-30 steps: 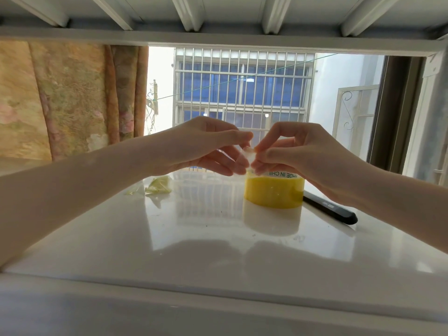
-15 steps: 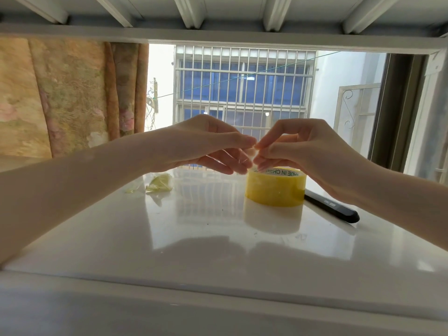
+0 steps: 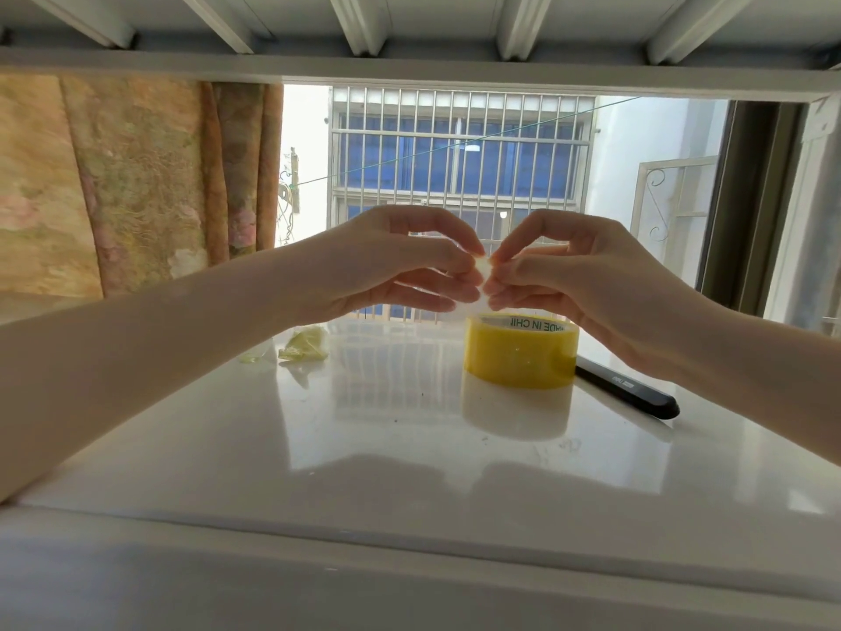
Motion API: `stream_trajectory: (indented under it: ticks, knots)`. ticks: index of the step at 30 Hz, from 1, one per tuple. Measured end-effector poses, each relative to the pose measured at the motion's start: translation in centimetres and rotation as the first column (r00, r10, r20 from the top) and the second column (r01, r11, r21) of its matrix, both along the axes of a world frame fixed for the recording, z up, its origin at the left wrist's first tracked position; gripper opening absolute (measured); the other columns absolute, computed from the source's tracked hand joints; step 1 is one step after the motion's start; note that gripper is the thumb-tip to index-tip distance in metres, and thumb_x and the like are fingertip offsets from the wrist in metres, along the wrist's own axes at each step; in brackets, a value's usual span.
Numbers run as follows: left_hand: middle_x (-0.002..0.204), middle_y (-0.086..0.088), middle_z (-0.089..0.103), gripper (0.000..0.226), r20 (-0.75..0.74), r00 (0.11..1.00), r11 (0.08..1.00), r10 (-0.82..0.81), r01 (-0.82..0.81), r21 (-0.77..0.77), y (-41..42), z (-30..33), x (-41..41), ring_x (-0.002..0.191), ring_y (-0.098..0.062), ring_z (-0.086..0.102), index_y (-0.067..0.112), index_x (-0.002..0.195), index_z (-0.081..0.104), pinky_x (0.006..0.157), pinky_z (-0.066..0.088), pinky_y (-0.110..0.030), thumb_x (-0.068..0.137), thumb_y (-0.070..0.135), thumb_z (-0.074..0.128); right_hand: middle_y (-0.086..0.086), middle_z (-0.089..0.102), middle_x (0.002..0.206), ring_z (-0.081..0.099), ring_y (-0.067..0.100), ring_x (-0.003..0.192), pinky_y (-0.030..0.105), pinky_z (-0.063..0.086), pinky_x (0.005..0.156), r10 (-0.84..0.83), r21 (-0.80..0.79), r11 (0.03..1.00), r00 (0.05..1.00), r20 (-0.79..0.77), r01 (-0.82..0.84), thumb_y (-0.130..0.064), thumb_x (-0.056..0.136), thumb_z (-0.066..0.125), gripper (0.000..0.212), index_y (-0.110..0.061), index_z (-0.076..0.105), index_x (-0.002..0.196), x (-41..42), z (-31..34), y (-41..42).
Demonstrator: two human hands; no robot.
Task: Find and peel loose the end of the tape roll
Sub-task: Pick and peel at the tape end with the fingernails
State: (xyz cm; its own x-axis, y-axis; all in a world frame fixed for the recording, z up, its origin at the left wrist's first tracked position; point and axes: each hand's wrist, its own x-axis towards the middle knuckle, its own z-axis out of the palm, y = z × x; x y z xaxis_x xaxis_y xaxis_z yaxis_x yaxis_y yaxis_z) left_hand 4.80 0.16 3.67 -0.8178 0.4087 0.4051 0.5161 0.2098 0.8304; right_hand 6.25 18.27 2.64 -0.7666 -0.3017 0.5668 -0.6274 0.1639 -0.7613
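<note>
head view looks across a glossy white counter (image 3: 364,448) toward a barred window (image 3: 459,148). the tape roll (image 3: 521,352), yellow, lies flat on the counter right of centre, toward the far edge, and neither hand touches it. both hands are raised just above it, fingertip to fingertip: the left hand (image 3: 391,266) and the right hand (image 3: 587,275) each have thumb and forefinger pressed together on a small pale scrap of tape (image 3: 483,269) held between them. whether that scrap is joined to the roll cannot be told; no strip shows running down to it.

what could go wrong: the scrap looks sticky and thin, so it may fold onto itself or cling to the fingers, and pulling the hands apart could tear it. if it is a torn-off bit, the roll's real end is probably lying flat again and hard to see on the shiny yellow surface. the roll is unheld, so a tug from above could lift or skid it on the slick counter.

nearby, a black pen-like tool (image 3: 632,393) lies just right of the roll, close behind it, under the right wrist. a crumpled yellow wad (image 3: 304,344) sits well left. a patterned curtain (image 3: 136,175) hangs far left. nothing blocks the reach down to the roll.
</note>
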Motion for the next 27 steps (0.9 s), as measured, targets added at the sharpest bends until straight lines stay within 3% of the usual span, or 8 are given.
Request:
stream_trajectory:
  ticks: [9, 12, 17, 22, 27]
  knots:
    - [0.066, -0.004, 0.072, 0.033, 0.109, 0.991, 0.994, -0.083, 0.074, 0.077, -0.05, 0.09, 0.26, 0.061, -0.013, 0.07, 0.01, 0.069, 0.072, 0.062, 0.058, -0.022, 0.087, 0.001, 0.046, 0.007, 0.071, 0.066, 0.07, 0.021, 0.07, 0.024, 0.057, 0.073, 0.065, -0.034, 0.997, 0.998, 0.016, -0.064, 0.009, 0.076, 0.057, 0.019, -0.004, 0.07, 0.073, -0.21, -0.04, 0.29]
    - [0.072, -0.005, 0.073, 0.016, 0.053, 0.996, 0.997, -0.068, 0.066, 0.029, -0.2, 0.15, 0.14, 0.065, -0.013, 0.071, 0.008, 0.078, 0.072, 0.063, 0.058, -0.021, 0.083, 0.007, 0.057, 0.008, 0.072, 0.067, 0.07, 0.021, 0.07, 0.025, 0.057, 0.073, 0.095, -0.059, 0.994, 0.995, 0.029, -0.093, 0.008, 0.079, 0.045, 0.031, -0.004, 0.072, 0.069, -0.09, -0.05, 0.42]
    - [0.075, -0.003, 0.075, 0.023, -0.043, 0.999, 0.999, -0.025, 0.024, -0.025, -0.27, 0.12, 0.09, 0.07, -0.012, 0.072, 0.01, 0.083, 0.073, 0.066, 0.057, -0.019, 0.061, 0.011, 0.067, 0.005, 0.07, 0.064, 0.069, 0.019, 0.067, 0.022, 0.057, 0.068, 0.038, -0.043, 0.998, 0.999, 0.038, -0.037, 0.002, 0.079, 0.058, 0.011, -0.004, 0.067, 0.078, -0.29, -0.04, 0.38]
    - [0.074, -0.002, 0.075, 0.023, -0.092, 0.996, 0.999, -0.007, 0.004, -0.039, -0.35, 0.21, 0.04, 0.072, -0.012, 0.072, 0.016, 0.082, 0.072, 0.067, 0.057, -0.02, 0.06, 0.01, 0.07, 0.006, 0.071, 0.067, 0.069, 0.019, 0.068, 0.027, 0.058, 0.068, 0.048, 0.031, 0.998, 0.996, 0.078, -0.05, -0.006, 0.077, 0.064, 0.004, -0.007, 0.068, 0.078, -0.34, -0.32, 0.33]
    - [0.072, -0.001, 0.075, 0.019, -0.124, 0.992, 0.995, 0.022, -0.033, -0.089, -0.35, 0.28, 0.1, 0.072, -0.013, 0.072, 0.018, 0.084, 0.071, 0.072, 0.058, -0.023, 0.072, 0.003, 0.07, 0.009, 0.072, 0.066, 0.07, 0.02, 0.064, 0.027, 0.058, 0.064, 0.071, 0.03, 0.997, 0.994, 0.082, -0.074, -0.003, 0.078, 0.063, 0.005, -0.004, 0.067, 0.081, -0.26, -0.5, 0.28]
